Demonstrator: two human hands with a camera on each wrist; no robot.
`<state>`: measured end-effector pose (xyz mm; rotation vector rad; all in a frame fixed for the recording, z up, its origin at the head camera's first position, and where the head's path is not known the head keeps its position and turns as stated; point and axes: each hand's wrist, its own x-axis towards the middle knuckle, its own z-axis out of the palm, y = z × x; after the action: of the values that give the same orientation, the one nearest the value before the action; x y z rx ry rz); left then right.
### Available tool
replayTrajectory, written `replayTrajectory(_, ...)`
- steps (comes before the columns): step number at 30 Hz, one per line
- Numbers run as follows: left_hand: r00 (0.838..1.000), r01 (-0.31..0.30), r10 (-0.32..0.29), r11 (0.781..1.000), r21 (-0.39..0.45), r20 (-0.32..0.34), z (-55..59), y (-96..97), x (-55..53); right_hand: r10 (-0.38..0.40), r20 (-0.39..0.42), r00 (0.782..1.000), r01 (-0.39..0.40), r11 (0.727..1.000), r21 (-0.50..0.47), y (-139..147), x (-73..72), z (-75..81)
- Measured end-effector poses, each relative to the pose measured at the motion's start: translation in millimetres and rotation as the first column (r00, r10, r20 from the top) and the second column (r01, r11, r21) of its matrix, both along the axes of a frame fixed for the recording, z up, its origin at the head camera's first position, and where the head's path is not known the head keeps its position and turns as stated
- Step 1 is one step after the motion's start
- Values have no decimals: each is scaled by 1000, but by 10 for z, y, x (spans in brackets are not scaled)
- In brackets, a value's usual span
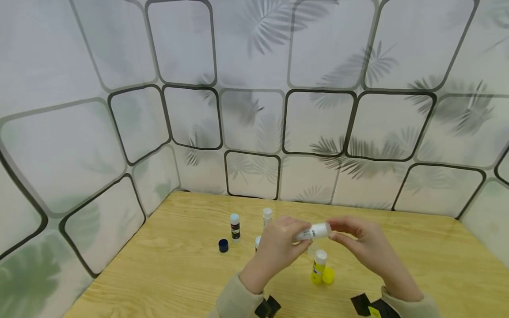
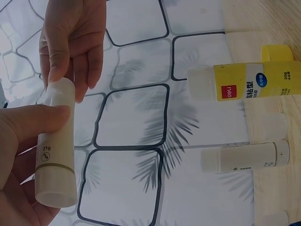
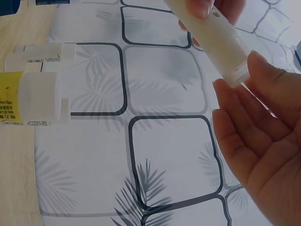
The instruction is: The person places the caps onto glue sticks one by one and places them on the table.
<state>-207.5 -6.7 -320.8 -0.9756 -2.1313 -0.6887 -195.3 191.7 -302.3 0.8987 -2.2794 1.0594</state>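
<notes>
One patterned wall (image 1: 191, 119) runs along my left and across 12 o'clock, behind the wooden bench (image 1: 159, 269). Taking the white glue tube (image 1: 314, 231) in my hands as the clock's centre, a dark blue cap (image 1: 223, 245) lies farthest out, near 9. Just past it, also at 9, stands a dark-labelled stick (image 1: 235, 229) with a light blue top. Then a pale-topped stick (image 1: 257, 241), mostly hidden by my left hand (image 1: 276, 247), and a white stick (image 1: 267, 215) towards 10, its lower part blocked by that same hand.

My left fingers grasp the white glue tube, which I hold above the bench, its ribbed end pointing to 3. Under it, around 6, are a see-through piece (image 2: 274, 125) and the upright yellow glue stick (image 1: 318, 268); a yellow cap (image 1: 328, 276) sits at that stick's 4 o'clock, touching or just beside it, I cannot tell. At 3, my right hand (image 1: 359, 243) pinches the ribbed end between thumb and fingers.
</notes>
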Motion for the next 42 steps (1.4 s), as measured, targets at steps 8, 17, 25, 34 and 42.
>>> replayTrajectory(8, 999, -32, 32, 999, 11, 14, -1, 13, 0, -57, -7, 998, 57, 998, 6, -79, -36, 37)
replayTrajectory(17, 995, -41, 29, 991, 125, 97, -38, 40, 19, -163, 63, 985, 169, 980, -108, -241, -64, 15)
replayTrajectory(25, 997, -33, 14, 965, 262, 76, -90, 94, 24, -84, 255, 963, 167, 931, -325, -405, -47, -20)
replayTrajectory(34, 997, -22, -4, 940, 342, 77, -87, 119, 28, 52, 370, 928, 131, 882, -452, -465, -53, -48)
replayTrajectory(42, 995, -27, -7, 941, 336, 100, -89, 127, 32, 45, 396, 917, 148, 884, -443, -454, -47, -41)
